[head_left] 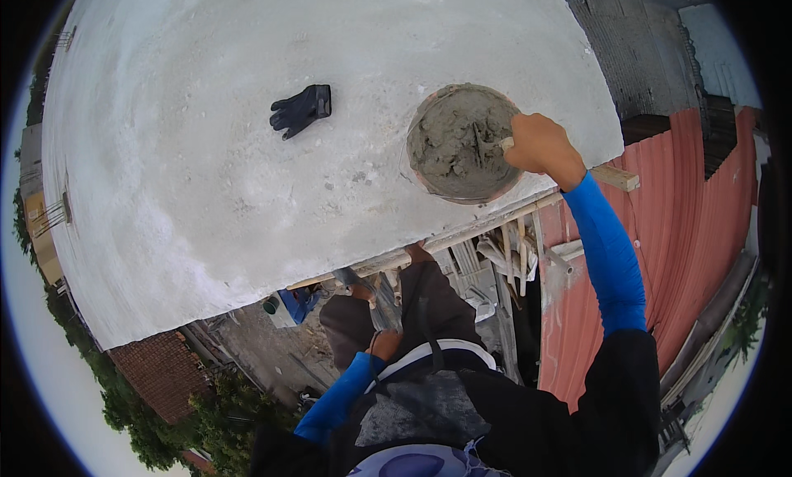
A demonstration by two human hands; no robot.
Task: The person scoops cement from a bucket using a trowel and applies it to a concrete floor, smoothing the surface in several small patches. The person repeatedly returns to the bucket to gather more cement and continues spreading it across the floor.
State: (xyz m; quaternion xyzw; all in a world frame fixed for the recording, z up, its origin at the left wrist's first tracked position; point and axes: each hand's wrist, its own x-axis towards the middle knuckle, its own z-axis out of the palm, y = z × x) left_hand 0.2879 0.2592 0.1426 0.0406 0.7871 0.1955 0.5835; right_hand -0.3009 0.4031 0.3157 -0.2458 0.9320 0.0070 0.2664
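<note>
My right hand (542, 149) is closed around the pale handle of a trowel (506, 144), whose blade is sunk in wet grey mortar (450, 139). The mortar fills a round bucket (414, 165), which stands near the right front edge of a pale concrete slab (206, 180). Low down by my lap, my left hand (384, 344) looks closed at the end of a grey, weathered long piece (384, 312). Its fingers are partly hidden. A black glove (302, 110) lies on the slab, left of the bucket.
A wooden strip (495, 211) runs along the slab's front edge, and a timber end (617, 177) juts out at right. Red corrugated roofing (660, 205) lies beyond. Below the edge are stacked poles (503, 258) and ground far down. Rusty rebar (56, 214) sticks out at far left.
</note>
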